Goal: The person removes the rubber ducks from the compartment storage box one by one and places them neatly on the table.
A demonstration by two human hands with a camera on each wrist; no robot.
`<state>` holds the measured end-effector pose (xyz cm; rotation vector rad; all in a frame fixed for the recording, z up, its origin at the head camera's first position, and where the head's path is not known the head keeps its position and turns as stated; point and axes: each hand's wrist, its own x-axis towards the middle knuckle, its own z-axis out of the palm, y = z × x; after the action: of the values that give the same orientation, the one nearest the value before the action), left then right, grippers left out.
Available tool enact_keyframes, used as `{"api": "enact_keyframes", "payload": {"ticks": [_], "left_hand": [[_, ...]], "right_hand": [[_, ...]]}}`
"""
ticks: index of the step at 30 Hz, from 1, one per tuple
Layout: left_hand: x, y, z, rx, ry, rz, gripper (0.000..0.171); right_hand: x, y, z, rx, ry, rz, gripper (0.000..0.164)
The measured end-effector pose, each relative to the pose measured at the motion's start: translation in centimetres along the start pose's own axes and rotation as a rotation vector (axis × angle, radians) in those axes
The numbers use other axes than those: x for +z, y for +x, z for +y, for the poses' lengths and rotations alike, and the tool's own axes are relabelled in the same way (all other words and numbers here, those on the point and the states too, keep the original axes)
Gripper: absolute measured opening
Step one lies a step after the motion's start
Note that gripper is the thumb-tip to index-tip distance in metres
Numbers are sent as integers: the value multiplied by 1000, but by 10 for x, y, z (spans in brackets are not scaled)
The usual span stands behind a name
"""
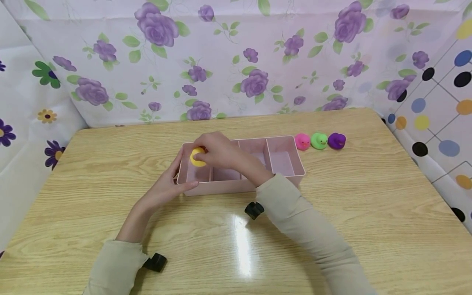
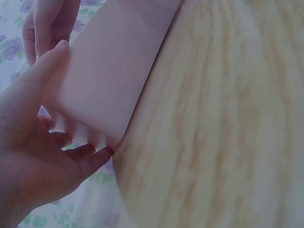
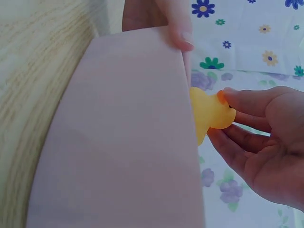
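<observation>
A pale pink divided box stands on the wooden table, with several compartments in a row. My left hand grips its left end, thumb over the front rim and fingers along the left side wall. Over the leftmost compartment, my right hand pinches a yellow rubber duck by its head. In the right wrist view the duck has an orange beak, and its lower body is partly hidden behind the box wall.
Just past the box's right end, a pink duck, a green duck and a purple duck sit in a row. Flowered cloth hangs behind the table. Black wrist mounts stick out at both sleeves.
</observation>
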<state>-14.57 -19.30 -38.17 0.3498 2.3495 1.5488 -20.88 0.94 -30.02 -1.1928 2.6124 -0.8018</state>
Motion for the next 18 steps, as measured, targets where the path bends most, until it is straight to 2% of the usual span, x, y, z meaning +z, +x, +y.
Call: {"api": "enact_keyframes", "payload": {"ticks": [4, 8, 18], "left_hand": [[0, 1, 0, -5, -8, 5, 99], [1, 2, 0, -10, -10, 13, 99], [2, 1, 1, 0, -33, 19, 100]], "right_hand": [[-5, -5, 4, 15, 12, 33, 22], [-10, -11, 11, 43, 68, 64, 25], [-22, -26, 29, 75, 207, 151, 23]]}}
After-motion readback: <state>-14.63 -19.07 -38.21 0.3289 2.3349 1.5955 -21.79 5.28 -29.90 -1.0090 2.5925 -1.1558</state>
